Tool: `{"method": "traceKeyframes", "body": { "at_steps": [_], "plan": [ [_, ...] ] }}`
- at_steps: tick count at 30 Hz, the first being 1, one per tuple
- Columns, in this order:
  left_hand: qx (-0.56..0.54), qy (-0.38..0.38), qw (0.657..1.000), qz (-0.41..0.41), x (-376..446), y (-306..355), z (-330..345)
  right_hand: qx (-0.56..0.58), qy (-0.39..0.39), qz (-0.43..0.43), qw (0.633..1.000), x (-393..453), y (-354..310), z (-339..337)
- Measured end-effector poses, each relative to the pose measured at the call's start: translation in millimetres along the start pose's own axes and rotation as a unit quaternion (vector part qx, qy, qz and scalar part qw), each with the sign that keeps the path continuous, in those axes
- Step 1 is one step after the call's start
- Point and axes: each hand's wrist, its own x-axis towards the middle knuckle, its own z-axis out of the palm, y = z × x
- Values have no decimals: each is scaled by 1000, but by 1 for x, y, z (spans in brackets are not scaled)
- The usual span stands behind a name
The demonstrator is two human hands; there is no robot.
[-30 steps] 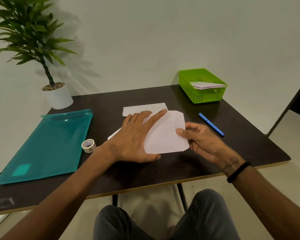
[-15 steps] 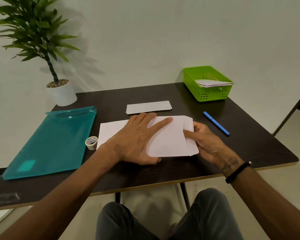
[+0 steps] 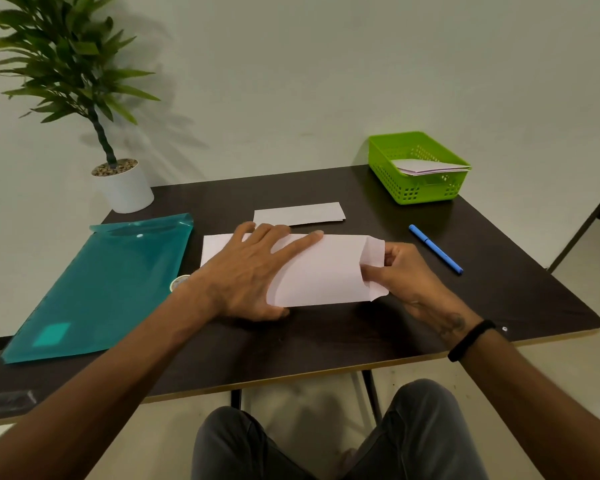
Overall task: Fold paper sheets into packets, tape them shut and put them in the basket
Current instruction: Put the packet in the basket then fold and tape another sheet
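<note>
Here the folded paper [image 3: 323, 271] is pressed flat on the table [image 3: 326, 344] by the left hand [image 3: 246, 271], fingers straight; its right end is pinched by the right hand [image 3: 400, 275].

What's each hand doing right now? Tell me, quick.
Left hand: open, pressing flat on the paper sheet.
Right hand: pinching the sheet's right end flap.
</note>
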Motion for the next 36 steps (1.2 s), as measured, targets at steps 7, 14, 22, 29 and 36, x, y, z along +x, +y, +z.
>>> {"method": "traceKeyframes", "body": {
  "at_steps": [7,14,22,29,36],
  "plan": [
    [-13,56,998,-37,-8,-41,7,147,-68,-7,987,15,3,7],
    [3,149,983,-104,15,-101,0,-66,186,-57,979,109,12,22],
    [-187,259,945,-76,21,-109,7,-398,56,-31,915,201,-6,46],
    [-210,284,930,-103,17,-125,20,-381,11,-7,924,229,-12,41],
    [-194,279,936,-93,23,-123,24,-244,62,-103,962,185,6,20]
  ]
}}
